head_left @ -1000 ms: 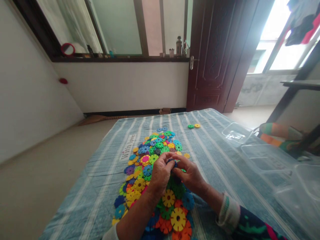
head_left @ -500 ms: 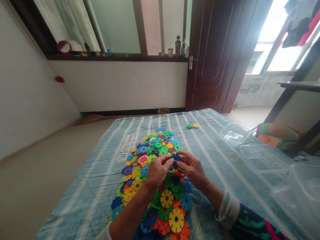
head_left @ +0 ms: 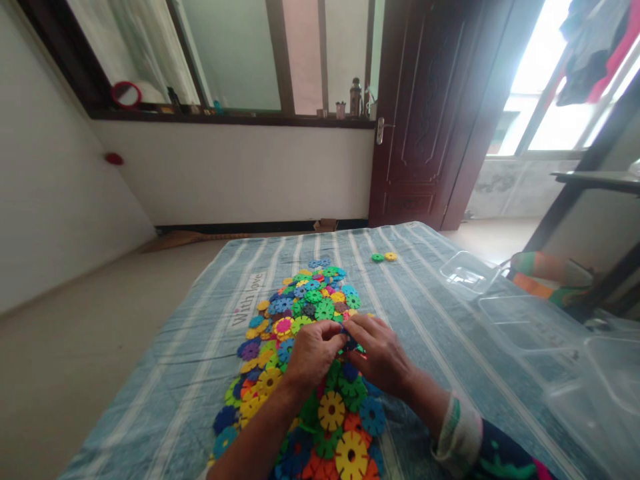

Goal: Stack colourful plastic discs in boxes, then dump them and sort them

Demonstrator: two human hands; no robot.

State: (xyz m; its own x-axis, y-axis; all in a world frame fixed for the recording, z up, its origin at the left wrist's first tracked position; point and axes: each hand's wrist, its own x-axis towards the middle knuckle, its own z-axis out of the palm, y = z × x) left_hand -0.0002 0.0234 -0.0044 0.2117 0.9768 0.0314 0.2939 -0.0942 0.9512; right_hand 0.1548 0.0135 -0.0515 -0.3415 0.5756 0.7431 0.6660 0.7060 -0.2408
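Note:
A heap of bright plastic snowflake discs (head_left: 305, 313) lies on a blue striped cloth (head_left: 430, 320). Over the heap's middle, my left hand (head_left: 313, 353) and my right hand (head_left: 383, 353) meet fingertip to fingertip. Both pinch a small dark blue disc (head_left: 349, 343) between them, mostly hidden by the fingers. Joined yellow, orange and blue discs (head_left: 345, 427) lie just below my wrists.
A green and a yellow disc (head_left: 384, 257) lie apart at the far side of the cloth. Clear plastic boxes (head_left: 530, 327) stand along the right edge. A dark wooden door (head_left: 425, 107) and a window sill with a bottle (head_left: 355, 97) are behind.
Both hands have dropped from above the heap down closer to it, still pinching the blue disc. The view shifted slightly downward.

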